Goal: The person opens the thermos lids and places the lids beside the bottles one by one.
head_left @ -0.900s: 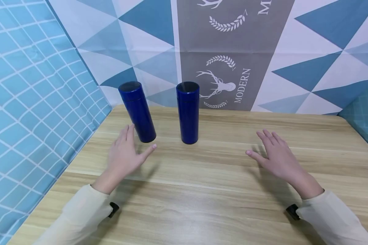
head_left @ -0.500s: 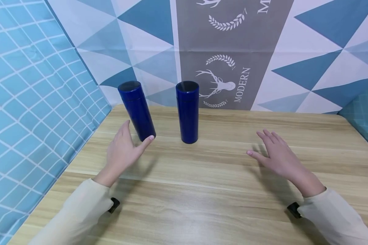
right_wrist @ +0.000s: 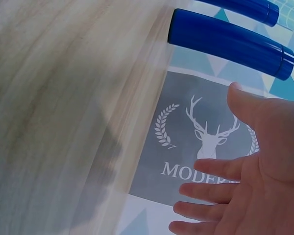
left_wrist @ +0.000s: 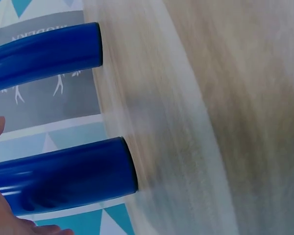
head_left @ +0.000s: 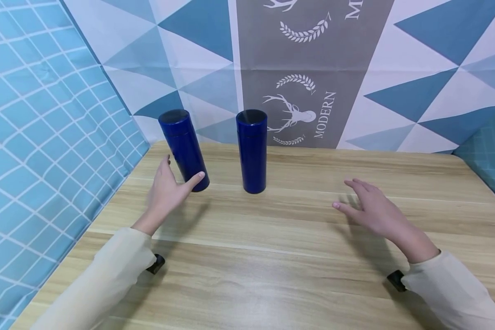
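Note:
Two glossy dark blue cylindrical flasks with dark tops stand upright on the wooden table. My left hand (head_left: 165,195) is at the lower part of the left flask (head_left: 183,146), its thumb in front of the flask and its fingers by the left side. In the left wrist view, thumb and fingers are spread to either side of that flask (left_wrist: 73,176), with gaps showing. A short way to the right stands the other flask (head_left: 252,156), untouched. My right hand (head_left: 375,211) hovers over the right half of the table, fingers extended and palm bare in the right wrist view.
The light wooden table (head_left: 247,266) ends at a back wall covering (head_left: 206,91) of blue and white triangles with a grey deer panel (head_left: 297,59). A blue grid-patterned covering (head_left: 45,137) borders the left side. A small black device (head_left: 156,263) hangs under the left sleeve.
My left hand has moved forward to the left flask, its thumb now overlapping the flask's front near the base. The right hand has barely shifted; both flasks stay in place.

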Demonstrator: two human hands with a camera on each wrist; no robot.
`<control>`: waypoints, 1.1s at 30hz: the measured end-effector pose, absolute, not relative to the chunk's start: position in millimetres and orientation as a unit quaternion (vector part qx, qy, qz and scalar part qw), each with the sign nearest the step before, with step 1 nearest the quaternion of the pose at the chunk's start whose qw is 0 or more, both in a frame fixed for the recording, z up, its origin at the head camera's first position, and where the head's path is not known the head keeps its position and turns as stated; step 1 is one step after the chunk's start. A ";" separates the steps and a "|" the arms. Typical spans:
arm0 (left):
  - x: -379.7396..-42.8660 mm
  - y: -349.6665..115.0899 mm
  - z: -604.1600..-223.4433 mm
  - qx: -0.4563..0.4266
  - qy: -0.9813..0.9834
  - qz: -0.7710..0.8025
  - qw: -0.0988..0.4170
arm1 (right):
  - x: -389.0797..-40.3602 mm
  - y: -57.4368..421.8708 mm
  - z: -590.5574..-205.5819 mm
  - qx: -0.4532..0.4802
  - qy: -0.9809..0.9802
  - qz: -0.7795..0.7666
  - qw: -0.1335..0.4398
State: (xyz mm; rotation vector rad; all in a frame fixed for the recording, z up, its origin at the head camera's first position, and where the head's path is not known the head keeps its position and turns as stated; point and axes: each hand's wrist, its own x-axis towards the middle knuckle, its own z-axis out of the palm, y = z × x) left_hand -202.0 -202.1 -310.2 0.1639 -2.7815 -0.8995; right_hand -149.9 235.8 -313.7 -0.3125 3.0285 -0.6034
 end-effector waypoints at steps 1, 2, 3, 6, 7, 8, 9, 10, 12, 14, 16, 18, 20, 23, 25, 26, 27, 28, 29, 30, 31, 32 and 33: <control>-203.6 -201.8 -309.9 0.055 -0.943 -0.310 0.107 | -149.9 236.1 -313.3 -0.100 0.976 -0.195 0.020; -205.1 -201.4 -309.5 0.053 -0.942 -0.315 0.107 | -149.8 236.3 -312.9 -0.099 0.975 -0.196 0.022; -206.7 -201.2 -309.3 0.052 -0.940 -0.319 0.107 | -149.7 236.5 -312.5 -0.100 0.975 -0.197 0.022; -210.8 -201.6 -309.0 0.048 -0.936 -0.332 0.111 | -149.5 236.3 -311.7 -0.100 0.975 -0.199 0.028; -212.6 -202.3 -309.5 0.045 -0.933 -0.338 0.114 | -149.4 236.2 -311.5 -0.099 0.974 -0.199 0.031; -214.5 -203.0 -309.8 0.042 -0.931 -0.343 0.116 | -149.3 236.1 -311.3 -0.098 0.974 -0.200 0.033; -216.5 -203.9 -310.3 0.040 -0.928 -0.350 0.118 | -149.4 236.2 -311.0 -0.098 0.974 -0.200 0.034; -218.7 -204.7 -310.8 0.037 -0.925 -0.359 0.120 | -149.3 236.2 -310.8 -0.097 0.974 -0.200 0.036; -223.3 -206.0 -312.2 0.033 -0.916 -0.380 0.125 | -149.6 236.4 -310.2 -0.095 0.975 -0.197 0.039; -227.4 -206.2 -313.0 0.027 -0.905 -0.404 0.131 | -149.8 236.9 -309.5 -0.094 0.976 -0.195 0.039; -231.2 -205.7 -313.4 0.021 -0.893 -0.429 0.138 | -150.0 236.9 -308.8 -0.092 0.976 -0.194 0.041; -234.4 -205.0 -313.7 0.016 -0.882 -0.448 0.142 | -149.9 236.8 -308.0 -0.090 0.976 -0.196 0.043; -236.9 -204.5 -313.7 0.016 -0.874 -0.466 0.140 | -150.0 236.5 -307.4 -0.089 0.975 -0.198 0.045; -239.4 -204.3 -313.8 0.027 -0.866 -0.483 0.126 | -150.2 236.1 -306.6 -0.086 0.974 -0.201 0.049; -240.3 -204.3 -313.9 0.037 -0.863 -0.490 0.116 | -150.2 236.1 -306.3 -0.086 0.974 -0.202 0.051; -240.6 -204.3 -314.0 0.041 -0.862 -0.493 0.112 | -150.2 236.1 -306.1 -0.086 0.974 -0.203 0.050; -241.0 -204.3 -314.2 0.045 -0.860 -0.496 0.110 | -150.1 236.2 -306.0 -0.086 0.974 -0.203 0.050; -241.4 -204.4 -314.5 0.048 -0.859 -0.498 0.108 | -149.9 236.2 -305.9 -0.087 0.974 -0.204 0.049; -241.9 -204.5 -314.8 0.050 -0.857 -0.501 0.107 | -149.9 236.4 -305.8 -0.087 0.974 -0.205 0.048; -242.6 -204.6 -315.2 0.051 -0.855 -0.505 0.107 | -149.8 236.5 -305.6 -0.088 0.974 -0.205 0.047; -243.3 -204.8 -315.6 0.052 -0.853 -0.508 0.106 | -149.8 236.6 -305.6 -0.088 0.973 -0.206 0.046; -243.9 -204.9 -315.8 0.053 -0.851 -0.513 0.105 | -150.0 236.5 -305.5 -0.089 0.973 -0.206 0.045; -244.5 -204.9 -316.0 0.054 -0.848 -0.517 0.103 | -150.1 236.5 -305.6 -0.090 0.973 -0.207 0.045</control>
